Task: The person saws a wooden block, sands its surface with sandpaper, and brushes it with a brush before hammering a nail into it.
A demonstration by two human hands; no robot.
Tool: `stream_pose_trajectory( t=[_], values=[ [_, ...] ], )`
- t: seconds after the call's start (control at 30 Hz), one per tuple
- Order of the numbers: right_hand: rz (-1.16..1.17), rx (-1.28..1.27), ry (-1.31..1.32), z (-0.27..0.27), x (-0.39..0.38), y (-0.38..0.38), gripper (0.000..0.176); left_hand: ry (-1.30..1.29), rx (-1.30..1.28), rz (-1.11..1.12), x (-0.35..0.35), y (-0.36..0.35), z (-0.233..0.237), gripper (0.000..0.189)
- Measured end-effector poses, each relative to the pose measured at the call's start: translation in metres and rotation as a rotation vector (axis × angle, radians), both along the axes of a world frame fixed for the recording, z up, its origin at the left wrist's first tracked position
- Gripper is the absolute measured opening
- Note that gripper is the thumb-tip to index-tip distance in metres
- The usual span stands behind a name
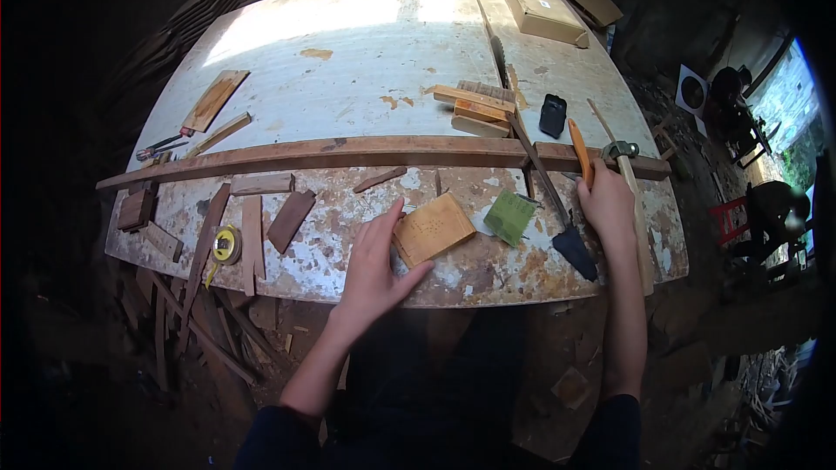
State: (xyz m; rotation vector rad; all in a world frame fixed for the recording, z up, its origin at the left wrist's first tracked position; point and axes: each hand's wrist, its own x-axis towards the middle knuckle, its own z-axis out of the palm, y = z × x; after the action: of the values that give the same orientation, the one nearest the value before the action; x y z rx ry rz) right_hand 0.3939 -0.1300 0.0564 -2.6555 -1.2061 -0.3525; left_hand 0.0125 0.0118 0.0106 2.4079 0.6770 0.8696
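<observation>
A light wooden block (pixel 435 228) with small dark marks on its face lies near the table's front edge. My left hand (pixel 380 257) is at its left side, thumb and fingers apart around its corner. At the right, my right hand (pixel 607 202) has its fingers closed round the lower end of an orange handle (pixel 581 153). A green abrasive square (pixel 510 217) lies between the block and a dark-handled metal tool (pixel 573 252). Beside my right wrist rests a hammer (pixel 621 151) with a long wooden handle.
A long wooden beam (pixel 348 154) crosses the worktable (pixel 348 52). Stacked wood pieces (pixel 479 110) and a black case (pixel 553 116) lie beyond it. A yellow tape measure (pixel 226 245) and wood scraps are at left, a cardboard box (pixel 546 15) at the back.
</observation>
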Motion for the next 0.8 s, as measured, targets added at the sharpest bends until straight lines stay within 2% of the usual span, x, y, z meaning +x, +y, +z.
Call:
stream_pose_trajectory(
  t=[0.1,0.2,0.3,0.4,0.47,0.57,0.6,0.7,0.73,0.8],
  values=[
    [-0.005,-0.096,0.014,0.006,-0.006,0.015,0.028,-0.076,-0.019,0.051,0.002,-0.006,-0.013,0.107],
    [0.092,-0.075,-0.062,0.002,-0.003,0.018,0.022,-0.084,-0.013,0.09,0.001,-0.011,-0.016,0.109],
    [0.305,0.307,-0.06,0.037,-0.052,0.018,0.016,-0.075,-0.035,0.109,0.001,-0.011,-0.018,0.114],
    [0.715,0.494,0.282,0.066,-0.116,0.025,0.007,-0.055,-0.061,0.122,0.0,-0.013,-0.018,0.117],
    [1.024,0.39,0.417,0.066,-0.142,0.032,0.011,-0.056,-0.064,0.116,0.002,-0.013,-0.018,0.119],
    [1.072,0.148,0.294,0.059,-0.148,0.043,0.022,-0.063,-0.055,0.116,0.0,-0.013,-0.02,0.121],
    [0.938,0.003,0.17,0.066,-0.147,0.045,0.032,-0.062,-0.052,0.118,0.0,-0.013,-0.019,0.122],
    [1.05,0.293,0.168,0.065,-0.16,0.048,0.035,-0.079,-0.05,0.112,0.001,-0.013,-0.02,0.123],
    [1.181,0.221,0.34,0.063,-0.16,0.045,0.036,-0.085,-0.052,0.108,0.0,-0.013,-0.02,0.123],
    [1.063,0.129,0.279,0.057,-0.158,0.047,0.035,-0.079,-0.062,0.111,0.001,-0.013,-0.017,0.124]
  ],
)
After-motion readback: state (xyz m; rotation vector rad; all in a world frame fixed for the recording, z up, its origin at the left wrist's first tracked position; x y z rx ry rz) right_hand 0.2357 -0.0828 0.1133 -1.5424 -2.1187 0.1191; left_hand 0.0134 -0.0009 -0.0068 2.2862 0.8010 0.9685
